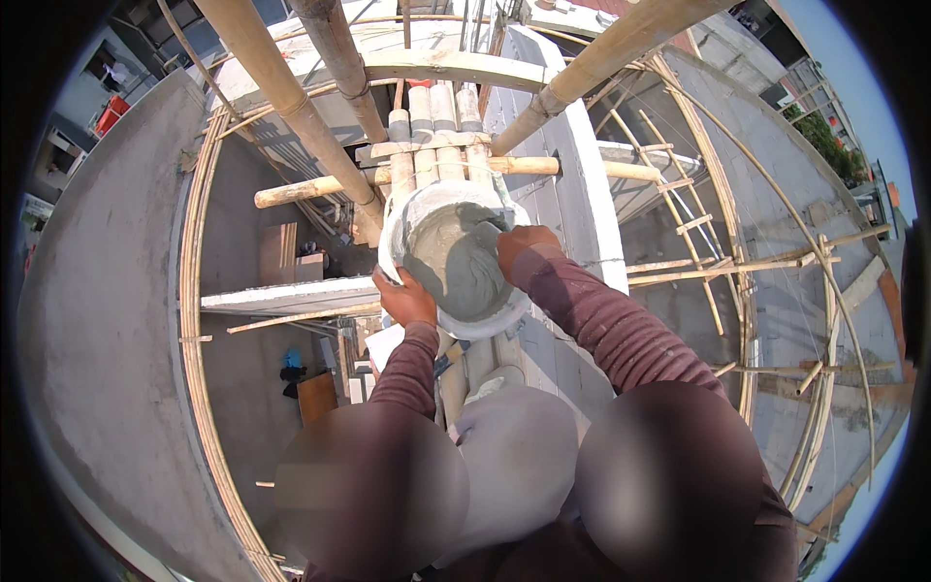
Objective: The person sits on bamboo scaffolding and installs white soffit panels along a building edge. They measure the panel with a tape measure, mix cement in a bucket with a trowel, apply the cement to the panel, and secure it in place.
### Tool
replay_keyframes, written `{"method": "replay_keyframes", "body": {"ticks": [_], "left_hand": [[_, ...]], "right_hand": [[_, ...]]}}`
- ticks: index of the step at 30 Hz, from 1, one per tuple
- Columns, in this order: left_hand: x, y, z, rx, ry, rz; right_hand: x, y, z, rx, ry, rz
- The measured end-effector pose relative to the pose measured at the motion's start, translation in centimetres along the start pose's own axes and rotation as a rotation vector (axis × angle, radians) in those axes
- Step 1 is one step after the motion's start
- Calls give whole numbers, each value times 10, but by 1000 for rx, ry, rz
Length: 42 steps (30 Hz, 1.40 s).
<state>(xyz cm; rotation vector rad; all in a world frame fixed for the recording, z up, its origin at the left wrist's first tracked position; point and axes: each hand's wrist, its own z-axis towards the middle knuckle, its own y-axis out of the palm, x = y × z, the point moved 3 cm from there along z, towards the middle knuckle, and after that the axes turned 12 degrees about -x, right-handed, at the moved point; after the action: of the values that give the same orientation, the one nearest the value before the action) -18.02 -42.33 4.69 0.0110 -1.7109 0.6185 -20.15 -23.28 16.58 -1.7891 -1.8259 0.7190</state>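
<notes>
Wet grey mortar [448, 254] lies in a white bucket [485, 328], which spans the bamboo platform [422, 107] from left edge to right edge, short of its far end. The left hand [408, 298], partly curled, grips the bucket's near-left rim; the right hand [527, 248] is fisted over the right side, any tool in it indistinguishable.
</notes>
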Motion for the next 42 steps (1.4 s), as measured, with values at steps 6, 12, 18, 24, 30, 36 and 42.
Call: {"method": "replay_keyframes", "body": {"ticks": [6, 12, 18, 24, 30, 36, 42], "left_hand": [[8, -1, 2, 20, -9, -37], [2, 8, 4, 42, 15, -18], [10, 6, -1, 44, -8, 36], [14, 0, -3, 3, -11, 3], [7, -4, -3, 16, 0, -18], [2, 1, 2, 96, 71, 49], [14, 0, -2, 16, 8, 1]], "right_hand": [[-8, -1, 3, 9, -64, 155], [-38, 27, 9, 18, -43, -78], [-34, 19, -3, 23, 44, -53], [-26, 23, 0, 78, -50, 114], [-23, 18, -9, 25, -78, 131], [-29, 29, -5, -42, -72, -31], [-33, -3, 1, 137, -4, 82]]}}
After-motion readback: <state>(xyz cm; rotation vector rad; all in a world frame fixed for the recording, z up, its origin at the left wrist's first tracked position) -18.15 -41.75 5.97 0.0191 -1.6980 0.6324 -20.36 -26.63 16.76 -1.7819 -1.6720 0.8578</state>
